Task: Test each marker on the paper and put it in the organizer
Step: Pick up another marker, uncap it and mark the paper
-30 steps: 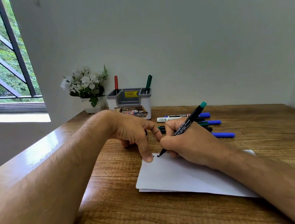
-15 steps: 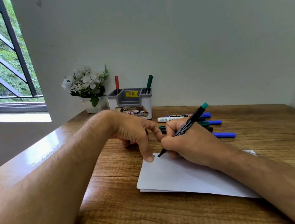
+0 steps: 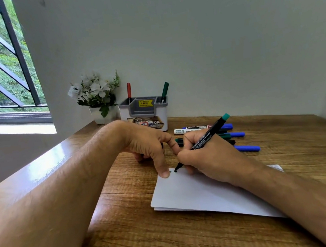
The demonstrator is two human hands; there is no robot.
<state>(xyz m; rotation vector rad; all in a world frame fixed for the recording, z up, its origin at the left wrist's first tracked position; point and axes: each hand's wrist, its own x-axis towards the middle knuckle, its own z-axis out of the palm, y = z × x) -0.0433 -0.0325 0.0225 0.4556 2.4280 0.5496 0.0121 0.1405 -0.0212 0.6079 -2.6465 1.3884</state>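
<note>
My right hand (image 3: pixel 211 158) grips a black marker with a teal end (image 3: pixel 209 132), and its tip touches the far left corner of the white paper (image 3: pixel 199 193). My left hand (image 3: pixel 150 144) presses that corner down with the thumb. Its other fingers are curled, with a small dark piece, apparently the cap, showing between them. A tiny mark sits by the thumb. The white and grey organizer (image 3: pixel 145 113) stands at the back against the wall. It holds a red marker (image 3: pixel 129 90) on the left and a green marker (image 3: pixel 165 91) on the right.
Several markers lie behind my right hand: a white-bodied one (image 3: pixel 192 128), blue-capped ones (image 3: pixel 247 148) and a green one (image 3: pixel 179 141) partly hidden. A white pot of white flowers (image 3: pixel 96 95) stands left of the organizer. The wall closes the desk at the back and right.
Both hands and the marker tip stay at the paper's far left corner; only the view has shifted slightly.
</note>
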